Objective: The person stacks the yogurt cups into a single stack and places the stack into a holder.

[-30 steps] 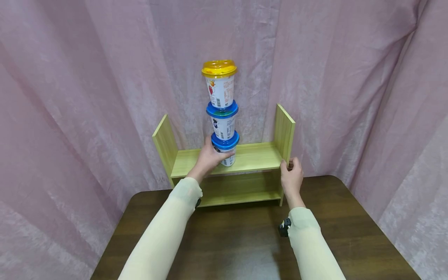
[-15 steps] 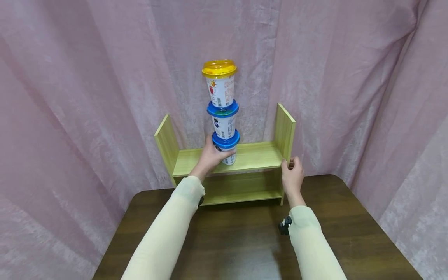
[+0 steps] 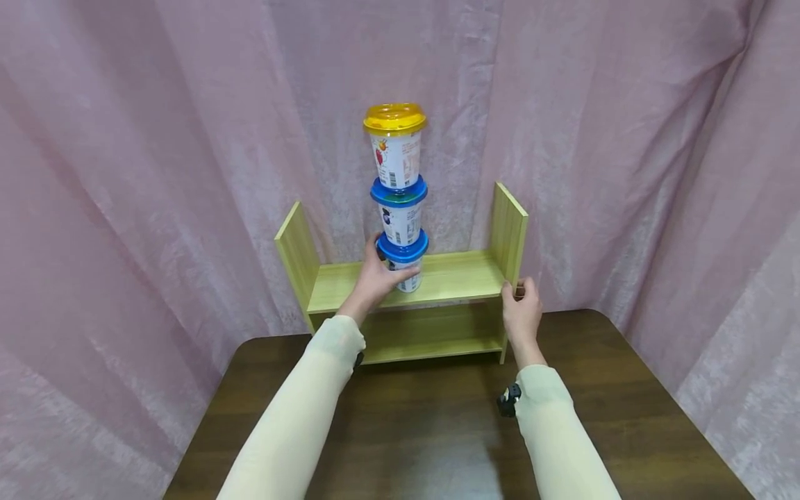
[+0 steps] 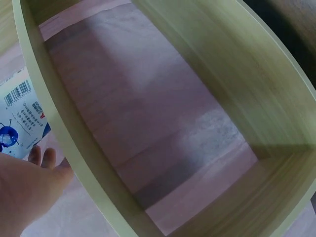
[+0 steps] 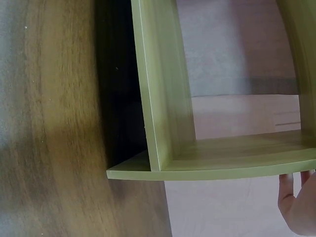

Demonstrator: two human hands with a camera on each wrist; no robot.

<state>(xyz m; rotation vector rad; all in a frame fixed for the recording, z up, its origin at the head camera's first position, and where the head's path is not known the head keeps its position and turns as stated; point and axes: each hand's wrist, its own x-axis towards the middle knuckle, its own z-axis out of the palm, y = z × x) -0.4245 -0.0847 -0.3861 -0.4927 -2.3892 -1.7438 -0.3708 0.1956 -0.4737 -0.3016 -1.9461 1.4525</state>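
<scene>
Three white paper cups stand stacked upright on the upper board of a small pale wooden shelf (image 3: 462, 273). The bottom cup (image 3: 409, 284) and the middle cup (image 3: 401, 223) have blue lids; a yellow lid covers the top cup (image 3: 396, 158). My left hand (image 3: 373, 279) grips the bottom cup from the left, thumb across its front. Its barcode and blue print show on the cup (image 4: 23, 111) in the left wrist view. At the shelf's right side panel, my right hand (image 3: 523, 314) pinches the edge, fingers on the outer face. Those fingertips are partly out of frame in the right wrist view.
The shelf stands near the back edge of a dark brown wooden table (image 3: 425, 430). Upright panels rise at its left (image 3: 296, 253) and right ends, and a lower board (image 3: 437, 353) runs beneath. Pink curtains (image 3: 187, 173) hang behind and around the table.
</scene>
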